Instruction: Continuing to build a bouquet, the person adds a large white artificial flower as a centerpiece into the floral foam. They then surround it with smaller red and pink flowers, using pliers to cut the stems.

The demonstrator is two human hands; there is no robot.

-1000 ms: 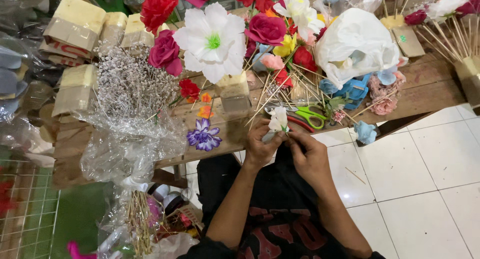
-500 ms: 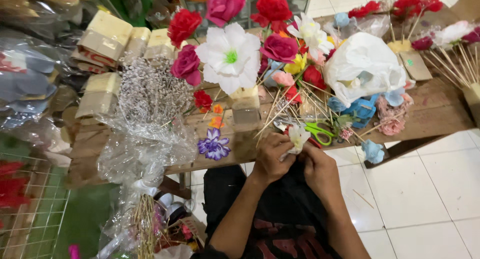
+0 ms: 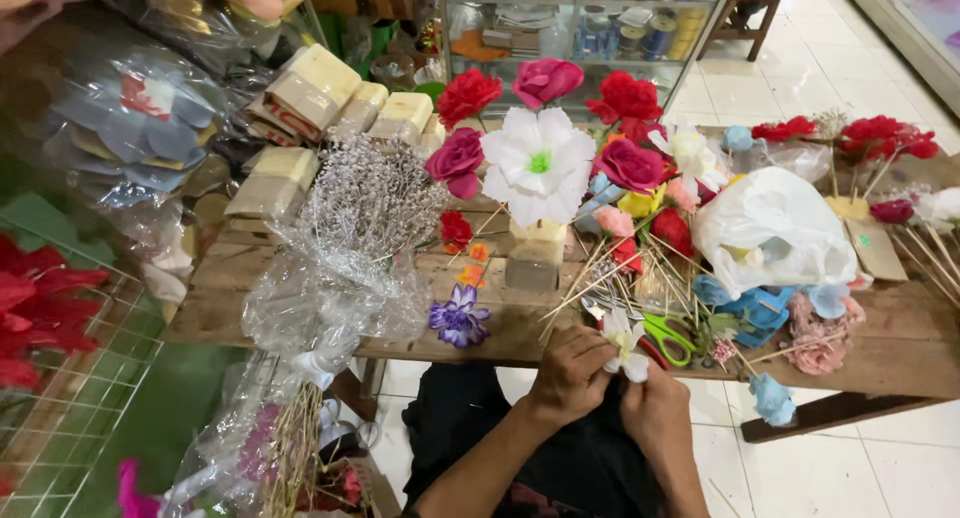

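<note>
Clearly, the left hand (image 3: pixel 572 373) and the right hand (image 3: pixel 652 406) were clamped together on a small white flower (image 3: pixel 622 339) at the wooden table (image 3: pixel 250 278) edge, assembling it; next needed steady fingers.

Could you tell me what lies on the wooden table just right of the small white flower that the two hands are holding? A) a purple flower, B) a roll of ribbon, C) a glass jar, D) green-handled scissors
D: the green-handled scissors lie on the wooden table just right of the small white flower, which the left hand and the right hand hold between them; the purple flower lies off to the left.
</note>
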